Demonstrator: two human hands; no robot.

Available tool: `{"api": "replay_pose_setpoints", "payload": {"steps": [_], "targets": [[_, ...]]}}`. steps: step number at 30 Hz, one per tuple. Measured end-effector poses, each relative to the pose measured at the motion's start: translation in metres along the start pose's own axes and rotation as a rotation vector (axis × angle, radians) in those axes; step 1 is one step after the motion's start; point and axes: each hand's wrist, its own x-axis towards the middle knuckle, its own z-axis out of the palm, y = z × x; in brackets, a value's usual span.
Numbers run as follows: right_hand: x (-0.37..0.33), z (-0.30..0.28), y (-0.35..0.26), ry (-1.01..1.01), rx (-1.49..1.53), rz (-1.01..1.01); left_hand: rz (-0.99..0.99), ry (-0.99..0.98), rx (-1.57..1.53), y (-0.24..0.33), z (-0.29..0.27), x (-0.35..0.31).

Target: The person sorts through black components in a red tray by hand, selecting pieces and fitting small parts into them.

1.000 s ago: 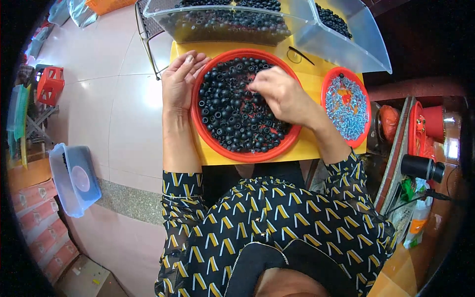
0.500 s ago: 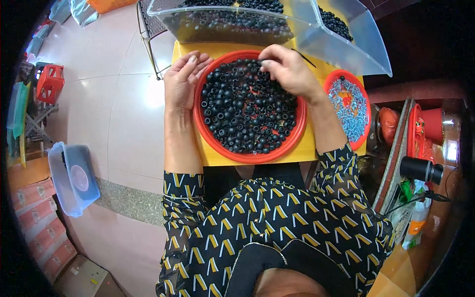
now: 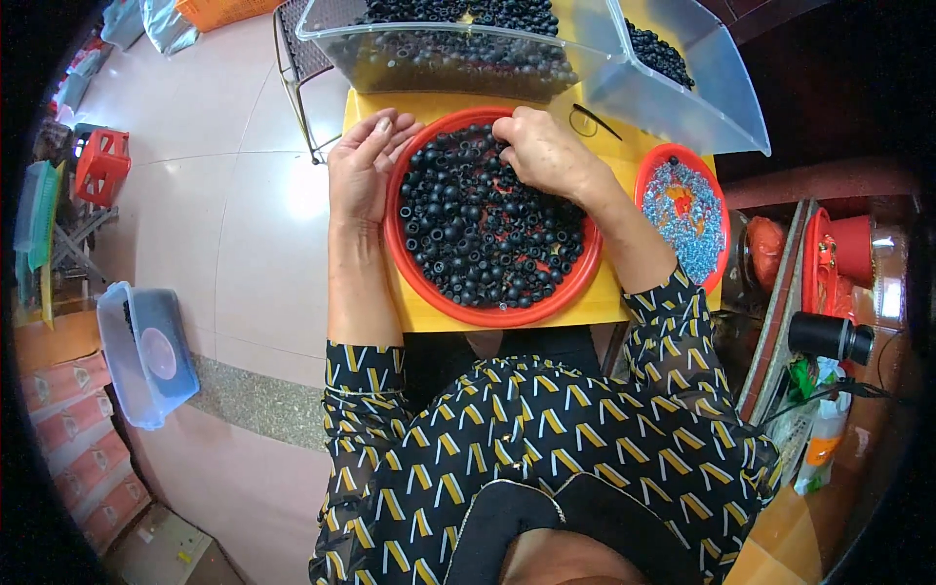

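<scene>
A round red tray (image 3: 398, 255) on the yellow table holds a layer of small, glossy black bead-like pieces (image 3: 468, 234), many of them hollow on one side. At the tray's far left rim my left hand (image 3: 369, 161) is turned palm up, its fingers loosely stretched and nothing visible in them. My right hand (image 3: 548, 156) reaches over the far right part of the tray with thumb and fingers pinched together just above the pieces. What lies between those fingertips is hidden. Patches of red tray bottom show among the pieces.
Clear plastic bins (image 3: 439, 58) with more black pieces stand behind the tray. A smaller red tray (image 3: 724, 244) of shiny bluish pieces sits at the right. A thin black tool (image 3: 597, 121) lies on the yellow tabletop (image 3: 414, 314). A blue tub (image 3: 146, 390) is on the floor.
My right hand has turned and shifted slightly down, its fingers now more hidden behind its back. My left hand has barely moved. The view has shifted slightly.
</scene>
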Motion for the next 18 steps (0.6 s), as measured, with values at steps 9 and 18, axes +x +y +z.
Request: {"api": "replay_pose_setpoints", "payload": {"steps": [9, 18], "targets": [[0.008, -0.007, -0.027, -0.169, -0.230, 0.003, 0.004, 0.018, 0.005, 0.002, -0.002, -0.002], [-0.022, -0.050, -0.001, 0.251, -0.039, -0.098, -0.001, 0.005, 0.013, 0.001, -0.002, -0.001]]}}
